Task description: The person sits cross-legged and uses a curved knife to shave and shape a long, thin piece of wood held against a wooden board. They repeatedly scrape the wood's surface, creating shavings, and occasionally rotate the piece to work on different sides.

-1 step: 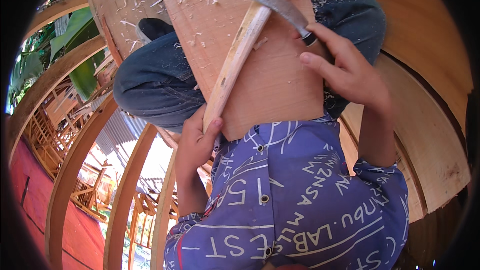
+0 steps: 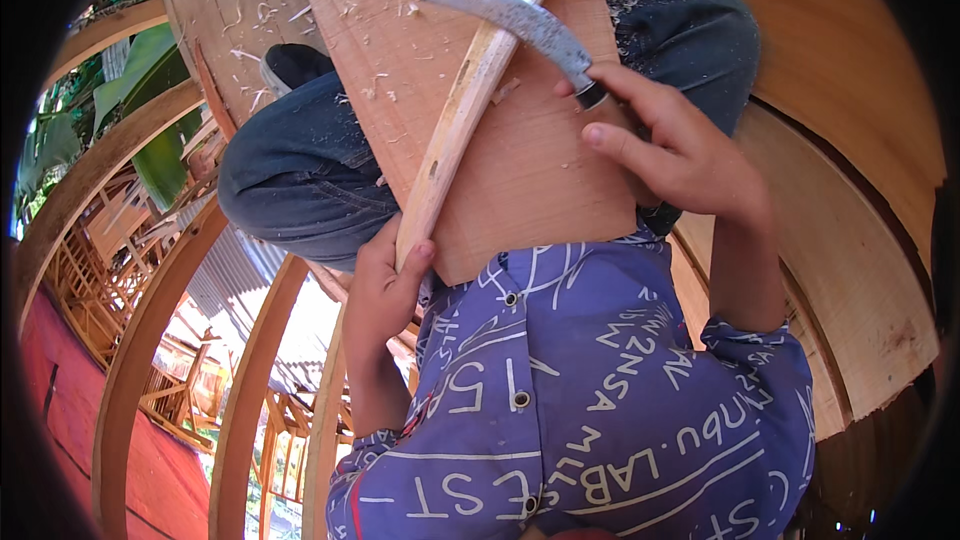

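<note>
Planks (image 2: 850, 190) of pale curved timber fill the right side and the upper left, with shavings scattered over the upper ones. A purple printed shirt (image 2: 600, 410) covers the lower middle, and above it blue jeans (image 2: 300, 170) bend at the knees on either side of the work. A flat reddish wooden board (image 2: 520, 160) rests across the lap, its near edge against the shirt, its surface dusted with chips.

A long pale wooden strip (image 2: 465, 110) lies slantwise on the board, running from the upper edge down to the left. The left hand (image 2: 385, 290) is clamped around the strip's lower end, thumb on its face, fingers wrapped behind.

The right hand (image 2: 680, 155) is closed around the dark handle of a curved knife (image 2: 520, 20), forefinger stretched along it. The knife's grey, spotted blade arcs leftward and crosses over the strip near its upper part; whether the edge is touching the wood cannot be told.
</note>
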Demonstrator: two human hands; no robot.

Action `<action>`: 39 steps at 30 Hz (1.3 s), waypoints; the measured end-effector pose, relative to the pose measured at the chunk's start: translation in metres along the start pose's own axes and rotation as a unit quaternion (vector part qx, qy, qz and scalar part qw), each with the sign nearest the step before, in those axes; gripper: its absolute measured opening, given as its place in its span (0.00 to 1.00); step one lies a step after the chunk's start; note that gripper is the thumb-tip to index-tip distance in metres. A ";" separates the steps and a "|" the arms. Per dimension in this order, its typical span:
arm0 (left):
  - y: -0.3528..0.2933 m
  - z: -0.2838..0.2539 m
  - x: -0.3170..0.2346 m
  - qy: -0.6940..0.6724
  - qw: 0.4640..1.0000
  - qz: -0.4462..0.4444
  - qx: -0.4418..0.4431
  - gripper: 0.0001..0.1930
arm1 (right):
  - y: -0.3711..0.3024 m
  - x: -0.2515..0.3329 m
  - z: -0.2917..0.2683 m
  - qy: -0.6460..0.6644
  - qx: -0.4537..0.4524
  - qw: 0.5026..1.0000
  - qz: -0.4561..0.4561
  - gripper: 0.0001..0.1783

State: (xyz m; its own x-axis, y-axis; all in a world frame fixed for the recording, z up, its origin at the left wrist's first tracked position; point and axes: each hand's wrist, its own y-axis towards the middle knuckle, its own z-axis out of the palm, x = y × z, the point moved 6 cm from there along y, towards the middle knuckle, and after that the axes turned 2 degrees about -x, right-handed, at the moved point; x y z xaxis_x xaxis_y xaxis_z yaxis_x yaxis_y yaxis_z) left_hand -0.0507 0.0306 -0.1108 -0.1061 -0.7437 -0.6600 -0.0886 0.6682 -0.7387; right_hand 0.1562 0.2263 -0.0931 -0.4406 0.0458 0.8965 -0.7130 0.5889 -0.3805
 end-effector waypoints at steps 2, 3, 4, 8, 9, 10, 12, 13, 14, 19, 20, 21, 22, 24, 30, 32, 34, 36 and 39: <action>0.002 -0.002 0.000 0.006 1.000 0.004 0.011 0.24 | -0.005 0.002 0.014 0.135 0.079 0.983 0.092 0.19; 0.004 0.000 -0.001 0.007 1.000 0.013 0.014 0.24 | -0.011 0.000 0.020 0.215 0.123 0.953 0.173 0.20; 0.003 -0.002 0.000 0.009 1.000 0.018 0.008 0.24 | -0.009 -0.004 0.012 0.231 0.065 0.957 0.164 0.20; 0.005 0.000 -0.007 0.012 1.000 0.024 0.003 0.25 | -0.005 -0.022 -0.019 0.287 -0.108 0.941 0.142 0.20; 0.003 0.000 -0.005 0.013 1.000 0.022 0.003 0.25 | -0.008 -0.020 -0.016 0.285 -0.068 0.945 0.147 0.20; 0.004 0.000 -0.003 0.014 1.000 0.024 0.006 0.25 | -0.012 -0.017 -0.013 0.282 -0.033 0.947 0.151 0.20; 0.005 -0.002 -0.002 0.014 1.000 0.019 0.010 0.25 | -0.017 -0.022 -0.005 0.288 -0.001 0.942 0.173 0.21; 0.004 -0.002 -0.002 0.010 1.000 0.012 0.009 0.25 | -0.015 -0.032 -0.010 0.306 -0.052 0.933 0.182 0.21; 0.003 -0.001 -0.001 0.006 1.000 0.004 0.009 0.25 | -0.014 -0.037 -0.015 0.323 -0.102 0.921 0.190 0.21; 0.003 0.000 -0.001 0.011 1.000 0.024 0.015 0.26 | -0.019 -0.023 0.001 0.295 0.031 0.941 0.162 0.21; 0.003 -0.001 -0.001 0.011 0.999 0.030 0.016 0.26 | -0.018 -0.027 -0.007 0.310 -0.015 0.937 0.159 0.20; 0.004 -0.002 0.000 0.016 0.999 0.027 0.018 0.26 | -0.016 -0.027 -0.016 0.324 -0.060 0.931 0.155 0.20; 0.006 -0.003 -0.001 0.023 0.999 0.023 0.021 0.27 | -0.015 -0.027 -0.024 0.340 -0.106 0.923 0.150 0.19; 0.006 -0.003 -0.001 0.027 0.999 0.020 0.021 0.27 | -0.016 -0.018 -0.014 0.317 -0.057 0.932 0.166 0.17; 0.005 -0.004 -0.002 0.016 1.000 -0.003 0.024 0.26 | -0.021 -0.017 -0.008 0.325 -0.085 0.925 0.176 0.18; 0.002 -0.002 0.003 0.005 1.000 0.006 0.018 0.25 | -0.024 -0.015 -0.004 0.293 -0.051 0.940 0.164 0.18; 0.002 -0.006 0.002 0.014 0.999 -0.038 0.033 0.25 | -0.017 -0.026 -0.025 0.285 -0.178 0.928 0.162 0.18; 0.002 -0.006 0.002 0.016 0.998 -0.043 0.036 0.25 | -0.017 -0.026 -0.014 0.307 -0.106 0.931 0.168 0.18; 0.003 -0.009 0.003 0.022 0.999 -0.011 0.028 0.25 | -0.021 -0.015 0.006 0.283 -0.040 0.944 0.167 0.17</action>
State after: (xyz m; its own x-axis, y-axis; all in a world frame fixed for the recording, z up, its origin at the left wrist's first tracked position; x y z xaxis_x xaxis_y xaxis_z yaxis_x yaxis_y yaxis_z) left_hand -0.0598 0.0303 -0.1140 -0.1488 -0.7563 -0.6370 -0.0364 0.6480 -0.7608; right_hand 0.1746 0.2082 -0.0995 -0.2554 0.6498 0.7159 -0.5330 0.5231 -0.6650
